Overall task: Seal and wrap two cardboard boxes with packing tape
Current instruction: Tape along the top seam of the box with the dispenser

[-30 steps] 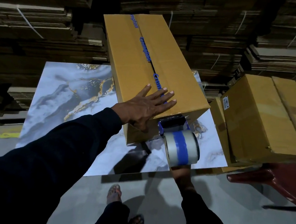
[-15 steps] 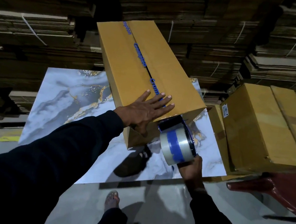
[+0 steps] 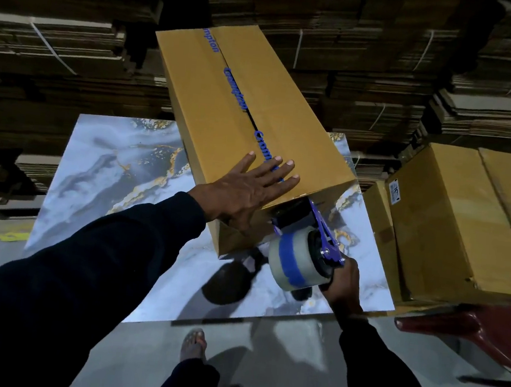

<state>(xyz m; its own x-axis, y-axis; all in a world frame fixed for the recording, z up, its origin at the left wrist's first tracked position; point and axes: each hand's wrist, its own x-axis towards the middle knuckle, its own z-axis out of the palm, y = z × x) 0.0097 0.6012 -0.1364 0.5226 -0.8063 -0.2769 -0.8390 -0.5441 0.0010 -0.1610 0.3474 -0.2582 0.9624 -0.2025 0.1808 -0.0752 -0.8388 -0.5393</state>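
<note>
Left hand [image 3: 249, 192] spread flat on box [image 3: 246, 123], flaps steadied; tape dispenser [image 3: 299, 256] gripped by right hand [image 3: 344, 281], set at near seam end.

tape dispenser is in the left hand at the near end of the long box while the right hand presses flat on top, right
Not quite: the hands are swapped. In the head view the right hand grips the tape dispenser at the near end of the long box, and the left hand presses flat on top.
</note>
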